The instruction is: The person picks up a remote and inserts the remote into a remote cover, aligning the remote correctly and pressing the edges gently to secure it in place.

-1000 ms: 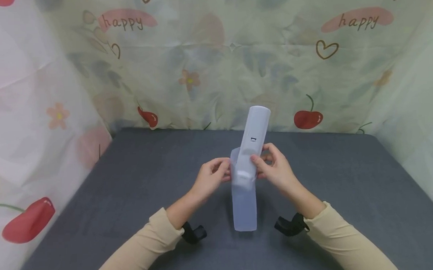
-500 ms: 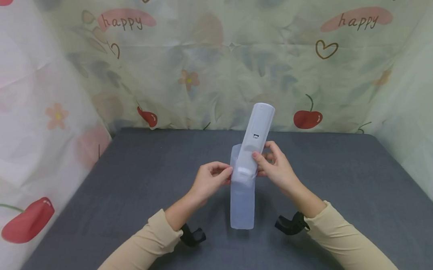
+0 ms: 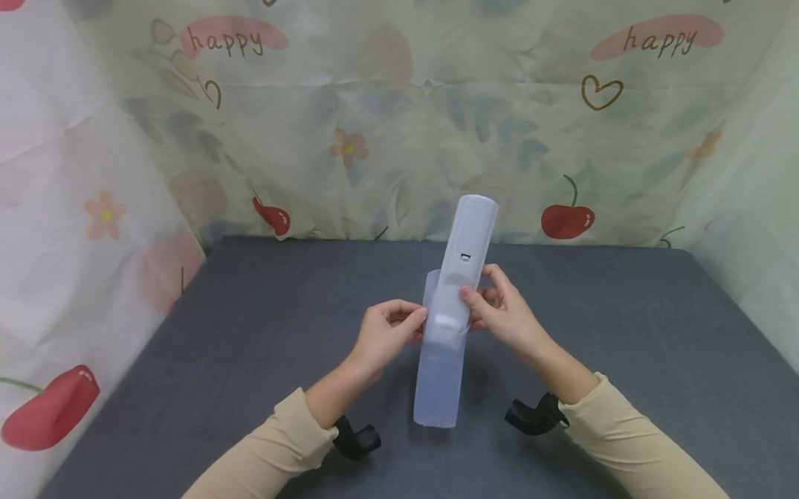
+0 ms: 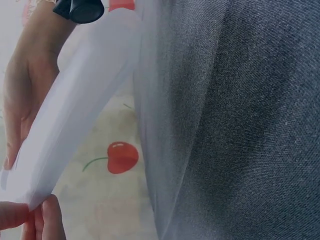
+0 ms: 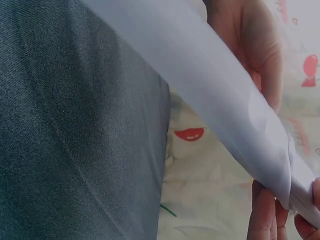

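Observation:
A white remote control (image 3: 468, 228), its back with a small dark slot toward me, sits with its lower end inside a translucent sleeve (image 3: 439, 385). Both lean with their tops to the right, above the table. My left hand (image 3: 385, 336) pinches the sleeve's left edge near its mouth. Opposite it, my right hand (image 3: 512, 315) grips the remote between thumb and fingers where it leaves the sleeve. In the right wrist view the sleeve's rim (image 5: 287, 172) wraps the remote. The left wrist view shows the sleeve (image 4: 75, 95) running along past the fingertips.
A dark grey cloth covers the table (image 3: 294, 284). Printed curtains (image 3: 429, 151) with cherries and hearts hang behind it and at both sides. Black wrist mounts (image 3: 356, 437) stick out inward from both cuffs.
The sleeve's lower end has swung left. The remote's top rose slightly to the right, then came back down left. My left hand has shifted a little lower along the sleeve edge.

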The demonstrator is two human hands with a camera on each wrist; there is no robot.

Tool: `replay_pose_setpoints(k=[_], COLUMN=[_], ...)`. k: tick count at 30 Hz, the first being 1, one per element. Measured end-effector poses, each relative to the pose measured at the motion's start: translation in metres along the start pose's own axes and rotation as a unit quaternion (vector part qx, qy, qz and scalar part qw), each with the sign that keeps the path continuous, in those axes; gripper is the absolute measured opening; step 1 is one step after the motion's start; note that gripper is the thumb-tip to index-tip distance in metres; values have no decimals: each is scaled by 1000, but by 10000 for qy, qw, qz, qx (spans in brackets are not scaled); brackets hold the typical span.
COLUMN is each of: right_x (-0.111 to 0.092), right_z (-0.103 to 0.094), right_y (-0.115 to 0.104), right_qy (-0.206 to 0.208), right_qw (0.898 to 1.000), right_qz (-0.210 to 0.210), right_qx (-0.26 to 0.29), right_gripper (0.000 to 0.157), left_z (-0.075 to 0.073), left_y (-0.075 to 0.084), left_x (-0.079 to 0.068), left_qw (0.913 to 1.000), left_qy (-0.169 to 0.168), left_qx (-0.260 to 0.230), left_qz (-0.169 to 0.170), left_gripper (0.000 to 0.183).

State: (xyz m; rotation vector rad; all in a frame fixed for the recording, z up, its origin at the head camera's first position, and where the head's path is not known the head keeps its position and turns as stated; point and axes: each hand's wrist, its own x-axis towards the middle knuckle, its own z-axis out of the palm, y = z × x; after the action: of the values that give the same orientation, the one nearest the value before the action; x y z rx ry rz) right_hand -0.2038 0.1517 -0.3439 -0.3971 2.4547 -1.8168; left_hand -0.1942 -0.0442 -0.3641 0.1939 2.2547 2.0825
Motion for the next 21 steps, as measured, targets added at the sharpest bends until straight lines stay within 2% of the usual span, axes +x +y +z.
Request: replay_pose_setpoints(k=[15,21], right_x=[0,0], right_z=[2,2], right_y=[-2,-3], right_qy=[-350,-237], right_qw=[9989,9990], right_qz=[80,33], right_qx=[-311,-370], right_gripper=[44,42], left_z=[0,0], left_y=[1,2], left_x=[1,5], left_qw=[9998,9991], left_qy=[89,-216], left_qx=[116,-7], left_qz=[-93,-363], left_gripper=[19,27])
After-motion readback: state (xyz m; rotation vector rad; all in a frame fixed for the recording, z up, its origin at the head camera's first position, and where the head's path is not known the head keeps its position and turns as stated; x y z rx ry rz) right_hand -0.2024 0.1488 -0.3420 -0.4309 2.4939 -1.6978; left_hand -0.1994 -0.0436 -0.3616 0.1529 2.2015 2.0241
